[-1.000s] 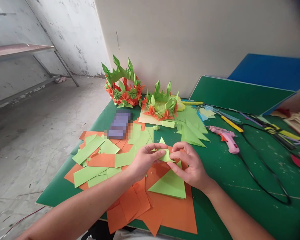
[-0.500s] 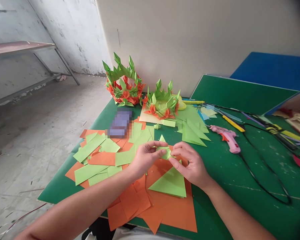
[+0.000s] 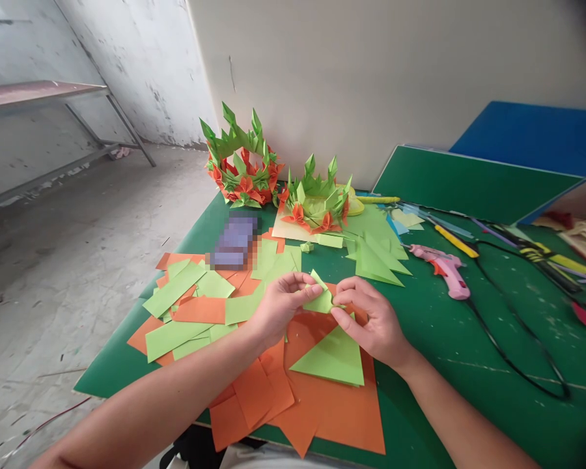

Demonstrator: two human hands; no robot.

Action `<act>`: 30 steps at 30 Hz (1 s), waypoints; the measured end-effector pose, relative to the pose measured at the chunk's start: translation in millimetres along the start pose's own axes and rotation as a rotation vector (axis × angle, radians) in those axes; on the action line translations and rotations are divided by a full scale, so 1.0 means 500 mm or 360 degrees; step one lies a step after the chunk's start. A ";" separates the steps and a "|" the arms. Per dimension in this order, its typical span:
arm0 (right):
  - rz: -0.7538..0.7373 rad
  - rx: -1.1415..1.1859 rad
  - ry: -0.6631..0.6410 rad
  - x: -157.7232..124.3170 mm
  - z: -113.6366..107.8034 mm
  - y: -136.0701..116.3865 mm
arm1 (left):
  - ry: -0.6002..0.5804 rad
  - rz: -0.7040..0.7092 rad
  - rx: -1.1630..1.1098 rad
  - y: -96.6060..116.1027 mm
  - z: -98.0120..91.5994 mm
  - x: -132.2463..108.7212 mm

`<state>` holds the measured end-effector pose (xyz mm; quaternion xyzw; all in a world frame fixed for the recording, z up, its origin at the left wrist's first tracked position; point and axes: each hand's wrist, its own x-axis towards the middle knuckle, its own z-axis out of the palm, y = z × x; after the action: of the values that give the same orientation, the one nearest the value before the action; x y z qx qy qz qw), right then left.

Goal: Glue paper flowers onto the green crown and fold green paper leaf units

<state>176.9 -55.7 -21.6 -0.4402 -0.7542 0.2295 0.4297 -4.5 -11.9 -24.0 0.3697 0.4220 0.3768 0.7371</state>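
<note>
A small folded piece of light green paper (image 3: 319,299) is held up between my two hands. My left hand (image 3: 288,303) pinches its left side between thumb and fingers. The fingertips of my right hand (image 3: 368,319) are closed on its right edge. Below them a larger folded green paper triangle (image 3: 332,358) lies on a sheet of orange paper (image 3: 346,420). Loose green paper strips (image 3: 176,339) and orange pieces are scattered to the left of my hands.
Two green and orange folded-paper crowns (image 3: 244,179), (image 3: 317,202) stand at the back of the green table (image 3: 508,345). A pink glue gun (image 3: 442,267) with a black cord lies on the right. A blurred purple rectangular object (image 3: 234,241) lies at back left.
My left hand's fingers have shifted on the small green paper, and its upper point now tilts to the left. My right hand stays nearly in place.
</note>
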 end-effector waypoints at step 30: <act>-0.0004 0.0011 0.0024 -0.003 0.004 0.009 | -0.0039 0.0208 0.0358 0.000 0.000 -0.003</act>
<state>177.8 -54.7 -26.8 -0.4395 -0.7507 0.2282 0.4372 -5.0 -13.2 -23.7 0.4813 0.4276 0.3697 0.6700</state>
